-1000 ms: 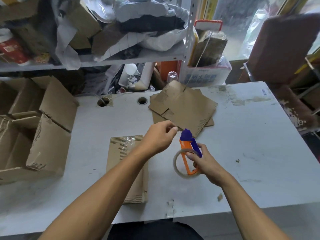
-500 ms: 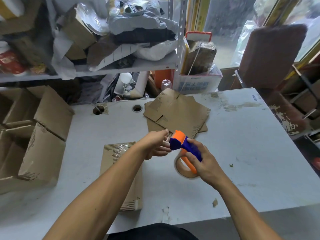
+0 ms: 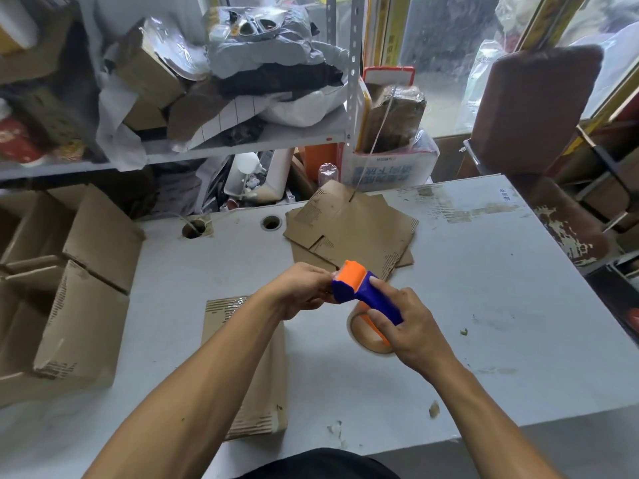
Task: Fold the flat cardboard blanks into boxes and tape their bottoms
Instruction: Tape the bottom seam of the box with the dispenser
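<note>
Right hand point(image 3: 411, 326) grips tape dispenser point(image 3: 366, 292) | left hand point(image 3: 301, 288) pinches its head

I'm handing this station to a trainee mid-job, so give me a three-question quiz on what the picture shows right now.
1. True or false: the right hand grips the tape gun by its blue handle.
2. Where do the flat blanks lie? A) at the table's far side, beyond the hands B) on the shelf C) on the chair
3. Fill in: the left hand pinches at the gun's ____ end.

Key: 1 true; 2 A; 3 orange. The taped box lies under the left forearm on the table.
</note>
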